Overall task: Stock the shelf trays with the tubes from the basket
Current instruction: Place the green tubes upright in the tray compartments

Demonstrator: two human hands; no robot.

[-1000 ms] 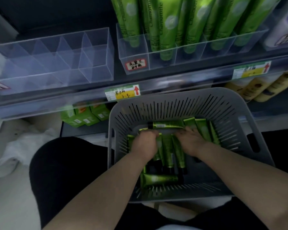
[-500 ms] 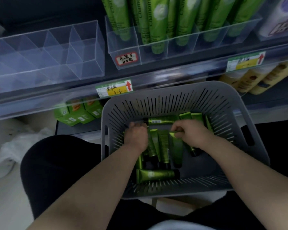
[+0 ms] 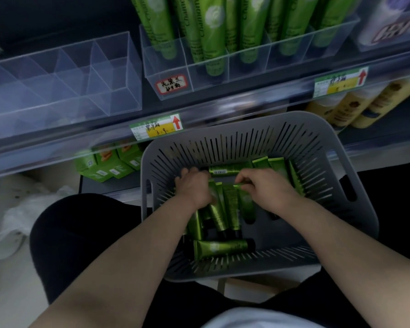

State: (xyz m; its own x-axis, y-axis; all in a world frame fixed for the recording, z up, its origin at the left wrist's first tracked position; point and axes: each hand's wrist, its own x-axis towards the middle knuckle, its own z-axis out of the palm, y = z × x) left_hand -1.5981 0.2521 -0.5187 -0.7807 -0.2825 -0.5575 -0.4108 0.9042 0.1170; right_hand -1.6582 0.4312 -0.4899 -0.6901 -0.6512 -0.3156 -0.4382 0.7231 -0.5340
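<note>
A grey slotted basket [image 3: 355, 209] rests on my lap and holds several small green tubes [image 3: 220, 248]. Both hands are inside it. My left hand [image 3: 194, 188] is curled round a bunch of tubes [image 3: 219, 209] whose capped ends point toward me. My right hand [image 3: 268, 188] pinches the flat crimped end of one tube [image 3: 246, 204] beside that bunch. On the shelf above left stands an empty clear divided tray [image 3: 114, 74]. A second clear tray [image 3: 246, 65] to its right carries tall green tubes.
Price labels [image 3: 156, 127] hang on the clear shelf rail. Green cartons [image 3: 104, 162] sit on the lower shelf at left, yellow bottles [image 3: 355, 107] at right. A white plastic bag [image 3: 17, 221] lies on the floor to my left.
My right hand has gone from lying flat on the tubes to pinching one tube's end. My left hand has gathered a bunch. The view has shifted slightly downward.
</note>
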